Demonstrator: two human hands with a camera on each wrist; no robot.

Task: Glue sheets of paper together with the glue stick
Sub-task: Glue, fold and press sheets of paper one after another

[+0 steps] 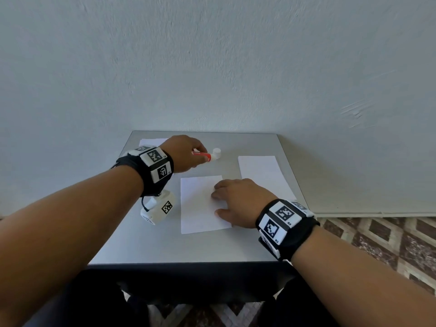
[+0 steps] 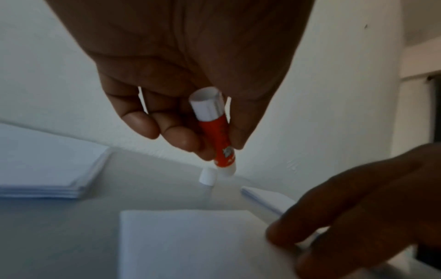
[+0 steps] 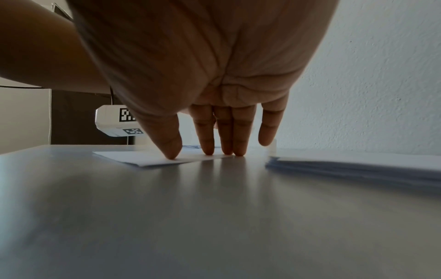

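Up close, the left hand (image 2: 181,62) has its fingers (image 2: 177,136) and thumb curled round a red glue stick (image 2: 216,132), pinching the barrel. The stick's white base points back toward the wrist; its uncapped white tip points down and away, just above the tabletop (image 1: 212,246). A small white cap (image 2: 207,177) stands upright on the tabletop just beside the tip; whether they touch cannot be told.

The right hand (image 1: 238,201) lies flat, fingers (image 3: 207,136) straight and slightly spread, fingertips and thumb pressing on the centre sheet (image 1: 200,208). The little finger is lifted a bit off the paper in the right wrist view.

Placement, taking the centre sheet as the dial's middle:
- glue stick and cap at about 12 o'clock, near the sheet's far edge
- a stack of white paper (image 1: 262,173) at about 2 o'clock, beside the right hand, edges visibly layered in the right wrist view
- a second stack (image 2: 45,169) at about 11 o'clock, mostly hidden behind the left wrist in the head view
- a white box with black-and-white markers (image 1: 160,208) under the left wrist at 9 o'clock, just beside the sheet

Both wrists carry black bands with marker blocks. Pale textured wall (image 1: 212,67) behind; patterned tile floor (image 1: 389,244) at 4 o'clock.
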